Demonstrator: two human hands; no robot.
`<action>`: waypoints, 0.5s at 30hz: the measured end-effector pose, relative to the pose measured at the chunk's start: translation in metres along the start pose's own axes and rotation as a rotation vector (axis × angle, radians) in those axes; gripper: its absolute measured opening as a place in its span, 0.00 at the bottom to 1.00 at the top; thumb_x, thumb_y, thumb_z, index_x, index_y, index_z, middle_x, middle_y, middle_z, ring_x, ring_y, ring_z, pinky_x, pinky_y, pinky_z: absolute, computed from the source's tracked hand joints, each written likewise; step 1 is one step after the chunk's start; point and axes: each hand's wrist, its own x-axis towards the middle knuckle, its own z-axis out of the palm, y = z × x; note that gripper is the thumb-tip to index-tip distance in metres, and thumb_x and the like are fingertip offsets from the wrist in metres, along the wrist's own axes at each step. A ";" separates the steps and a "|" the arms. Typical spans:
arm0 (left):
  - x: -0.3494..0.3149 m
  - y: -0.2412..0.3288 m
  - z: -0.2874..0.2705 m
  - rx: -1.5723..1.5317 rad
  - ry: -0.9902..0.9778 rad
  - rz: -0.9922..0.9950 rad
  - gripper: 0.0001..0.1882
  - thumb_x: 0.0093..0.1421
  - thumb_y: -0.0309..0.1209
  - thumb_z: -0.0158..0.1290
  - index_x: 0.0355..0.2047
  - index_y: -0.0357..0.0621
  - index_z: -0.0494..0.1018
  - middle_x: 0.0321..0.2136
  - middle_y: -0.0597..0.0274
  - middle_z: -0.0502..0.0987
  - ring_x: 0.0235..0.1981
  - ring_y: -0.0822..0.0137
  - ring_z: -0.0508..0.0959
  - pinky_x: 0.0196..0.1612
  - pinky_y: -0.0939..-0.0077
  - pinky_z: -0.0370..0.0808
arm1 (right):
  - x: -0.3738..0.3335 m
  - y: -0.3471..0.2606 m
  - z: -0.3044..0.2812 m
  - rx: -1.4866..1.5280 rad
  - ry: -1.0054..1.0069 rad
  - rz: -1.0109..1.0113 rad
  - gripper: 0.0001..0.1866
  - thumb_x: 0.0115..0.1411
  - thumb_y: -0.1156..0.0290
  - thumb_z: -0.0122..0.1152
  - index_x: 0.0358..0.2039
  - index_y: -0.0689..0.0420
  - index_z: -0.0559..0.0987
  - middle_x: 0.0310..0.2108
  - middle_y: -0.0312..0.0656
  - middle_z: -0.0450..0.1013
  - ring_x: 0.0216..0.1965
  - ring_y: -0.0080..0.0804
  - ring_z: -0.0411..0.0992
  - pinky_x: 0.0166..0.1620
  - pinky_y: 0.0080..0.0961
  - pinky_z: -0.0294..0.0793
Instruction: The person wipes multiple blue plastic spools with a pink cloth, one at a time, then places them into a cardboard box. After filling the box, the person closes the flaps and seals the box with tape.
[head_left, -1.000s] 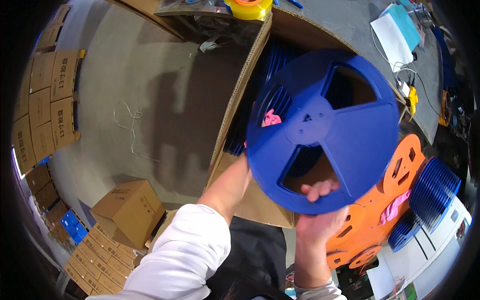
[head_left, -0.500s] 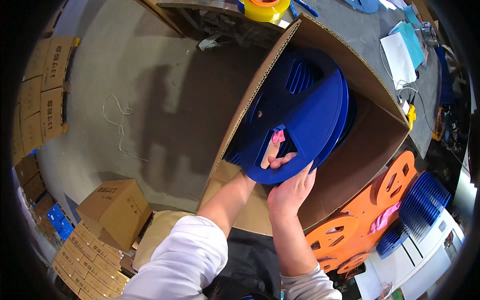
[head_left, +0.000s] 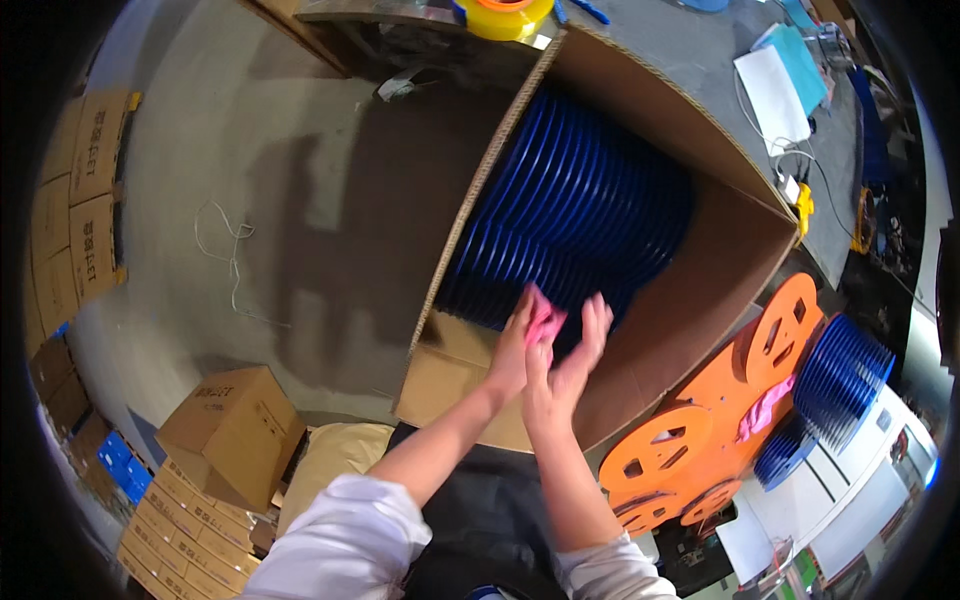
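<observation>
A large open cardboard box (head_left: 715, 300) stands in front of me, tilted in view. Rows of dark blue plastic reels (head_left: 585, 200) fill its far part, packed on edge with their rims showing. Over the near end of the box, my left hand (head_left: 512, 350) is closed around a crumpled pink cloth (head_left: 543, 319). Close against it is my right hand (head_left: 560, 378), its fingers apart and somewhat blurred. The right thumb side meets the cloth or the left fingers; I cannot tell which.
Right of the box lie orange reels (head_left: 668, 447) with another pink cloth (head_left: 766, 408) and stacked blue reels (head_left: 843, 385). A grey table (head_left: 680, 45) carries a yellow tape roll (head_left: 503, 18), papers and cables. Cardboard cartons (head_left: 230, 430) stand at left.
The blue reel that both hands held tilted is now down among the others in the box. My hands have let go and drawn together nearer me, the left one with the pink cloth.
</observation>
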 end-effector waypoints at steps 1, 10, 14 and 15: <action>-0.019 0.019 -0.005 -0.432 -0.036 -0.262 0.34 0.65 0.36 0.51 0.68 0.47 0.50 0.61 0.54 0.63 0.60 0.62 0.65 0.62 0.64 0.64 | -0.020 0.011 -0.018 -0.070 -0.018 0.026 0.46 0.55 0.61 0.66 0.67 0.59 0.51 0.67 0.58 0.48 0.70 0.51 0.41 0.67 0.43 0.48; -0.098 0.127 -0.074 0.203 -0.800 0.083 0.45 0.62 0.34 0.55 0.71 0.50 0.38 0.70 0.52 0.46 0.67 0.54 0.56 0.69 0.58 0.49 | -0.085 0.095 -0.211 0.359 0.336 0.676 0.17 0.65 0.71 0.54 0.53 0.59 0.72 0.43 0.38 0.70 0.44 0.24 0.69 0.47 0.22 0.71; -0.042 0.112 -0.106 0.848 0.322 0.419 0.43 0.54 0.28 0.60 0.68 0.47 0.51 0.64 0.45 0.59 0.67 0.46 0.55 0.66 0.53 0.55 | -0.086 0.155 -0.289 0.219 0.860 0.637 0.26 0.66 0.67 0.54 0.63 0.56 0.60 0.58 0.42 0.62 0.56 0.31 0.63 0.59 0.30 0.63; -0.027 0.088 -0.115 0.815 0.354 0.333 0.42 0.54 0.28 0.60 0.68 0.48 0.52 0.62 0.47 0.63 0.65 0.49 0.60 0.65 0.55 0.58 | -0.084 0.167 -0.290 0.125 0.924 0.661 0.27 0.66 0.67 0.55 0.63 0.56 0.60 0.60 0.43 0.60 0.59 0.32 0.61 0.61 0.31 0.60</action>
